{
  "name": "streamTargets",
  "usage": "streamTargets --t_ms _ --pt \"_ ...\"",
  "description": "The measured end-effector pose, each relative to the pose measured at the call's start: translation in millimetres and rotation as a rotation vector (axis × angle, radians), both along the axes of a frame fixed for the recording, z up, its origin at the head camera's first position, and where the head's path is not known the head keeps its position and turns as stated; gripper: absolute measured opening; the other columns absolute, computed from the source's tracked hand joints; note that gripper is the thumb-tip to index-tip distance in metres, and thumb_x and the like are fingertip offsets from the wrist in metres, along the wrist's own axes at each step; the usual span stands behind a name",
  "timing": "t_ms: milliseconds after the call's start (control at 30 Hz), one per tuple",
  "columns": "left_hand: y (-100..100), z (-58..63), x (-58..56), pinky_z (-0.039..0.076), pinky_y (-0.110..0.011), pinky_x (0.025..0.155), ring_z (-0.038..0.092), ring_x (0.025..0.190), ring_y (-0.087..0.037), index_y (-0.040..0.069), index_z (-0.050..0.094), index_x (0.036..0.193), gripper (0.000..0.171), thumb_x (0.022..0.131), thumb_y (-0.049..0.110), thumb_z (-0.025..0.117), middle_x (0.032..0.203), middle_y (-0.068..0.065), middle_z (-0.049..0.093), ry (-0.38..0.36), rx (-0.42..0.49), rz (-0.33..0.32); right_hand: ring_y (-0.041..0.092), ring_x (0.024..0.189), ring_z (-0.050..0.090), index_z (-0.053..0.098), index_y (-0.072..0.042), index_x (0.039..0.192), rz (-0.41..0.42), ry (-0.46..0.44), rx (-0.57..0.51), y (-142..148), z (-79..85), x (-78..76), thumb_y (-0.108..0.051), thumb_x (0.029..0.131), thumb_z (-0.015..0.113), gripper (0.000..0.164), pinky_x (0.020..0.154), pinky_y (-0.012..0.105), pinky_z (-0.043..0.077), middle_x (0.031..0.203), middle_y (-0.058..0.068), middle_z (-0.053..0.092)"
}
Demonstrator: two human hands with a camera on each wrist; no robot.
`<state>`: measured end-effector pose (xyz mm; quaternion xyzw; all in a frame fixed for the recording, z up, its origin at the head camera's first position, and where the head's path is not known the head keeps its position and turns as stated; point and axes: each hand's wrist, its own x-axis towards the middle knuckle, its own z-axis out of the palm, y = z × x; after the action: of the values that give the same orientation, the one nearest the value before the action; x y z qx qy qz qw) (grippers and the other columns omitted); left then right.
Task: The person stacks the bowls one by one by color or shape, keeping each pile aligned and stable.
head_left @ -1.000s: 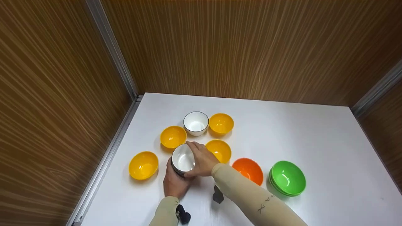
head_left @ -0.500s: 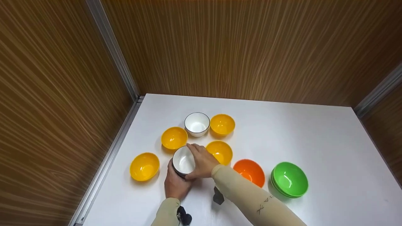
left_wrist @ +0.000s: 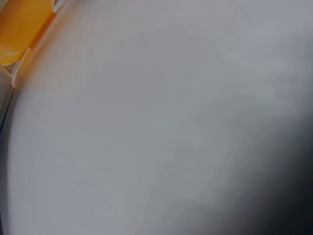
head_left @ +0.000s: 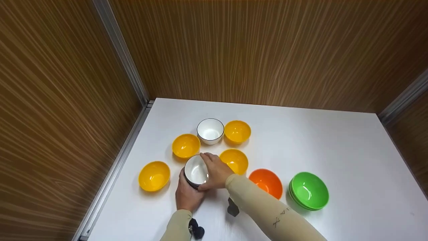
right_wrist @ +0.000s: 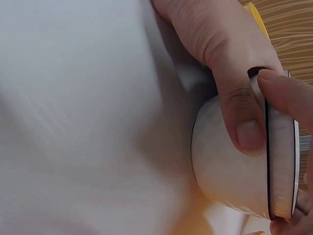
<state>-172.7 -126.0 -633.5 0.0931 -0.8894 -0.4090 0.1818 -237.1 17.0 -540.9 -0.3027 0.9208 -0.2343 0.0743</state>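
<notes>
Head view shows the left hand (head_left: pixel 188 194) gripping stacked white bowls (head_left: pixel 195 170) while the right hand (head_left: pixel 216 172) pinches the uppermost one.

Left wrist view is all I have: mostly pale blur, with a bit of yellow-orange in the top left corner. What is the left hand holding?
Observer: The left hand grips the side of a stack of white bowls; two dark-edged rims show in the right wrist view.
Operator: None of that reaches me. Where is the right hand?
Observer: The right hand spans the top bowl's rim, thumb on the near side and fingers on the far side.
Operator: And what is the nearest bowl to the left of the green stack?
Observer: An orange bowl, partly covered in the head view by the right sleeve.
</notes>
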Motion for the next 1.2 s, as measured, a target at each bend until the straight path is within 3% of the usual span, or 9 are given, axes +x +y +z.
streamTargets --t_ms 700,933,1067,1200 --pt "1 0.3 -0.9 0.042 -0.042 0.104 0.05 0.124 -0.026 0.009 0.028 0.147 0.112 0.057 0.04 0.088 0.143 -0.011 0.046 -0.019 0.018 0.01 0.03 0.132 0.038 0.025 -0.011 0.151 0.001 0.001 -0.002 0 -0.8 1.5 -0.047 0.058 0.088 0.118 0.106 0.04 0.04 0.148 0.016 0.033" --pt "0 0.6 -2.0 0.043 -0.044 0.102 0.051 0.123 -0.027 0.008 0.028 0.146 0.113 0.058 0.046 0.087 0.142 -0.012 0.047 0.017 0.005 0.005 0.033 0.133 0.036 0.023 -0.01 0.152 0.039 -0.01 -0.008 2 3.7 -3.1 -0.056 0.059 0.085 0.121 0.107 0.043 0.039 0.149 0.019 0.031" --pt "1 0.2 -2.2 0.045 -0.042 0.101 0.053 0.121 -0.025 0.01 0.029 0.146 0.114 0.059 0.058 0.084 0.139 -0.011 0.049 0.035 0.013 0.003 0.032 0.137 0.033 0.019 -0.014 0.154 0.029 -0.087 -0.018 6 10.5 -10.2 -0.062 0.069 0.077 0.114 0.11 0.045 0.035 0.153 0.016 0.029" --pt "2 -1.2 0.7 0.045 -0.04 0.1 0.054 0.119 -0.024 0.011 0.029 0.145 0.117 0.056 0.063 0.084 0.136 -0.011 0.051 0.022 0.031 0.014 0.032 0.132 0.041 0.023 -0.014 0.153 -0.025 -0.123 -0.048 13 19.9 -21.3 -0.054 0.084 0.067 0.092 0.109 0.047 0.035 0.146 0.015 0.042"
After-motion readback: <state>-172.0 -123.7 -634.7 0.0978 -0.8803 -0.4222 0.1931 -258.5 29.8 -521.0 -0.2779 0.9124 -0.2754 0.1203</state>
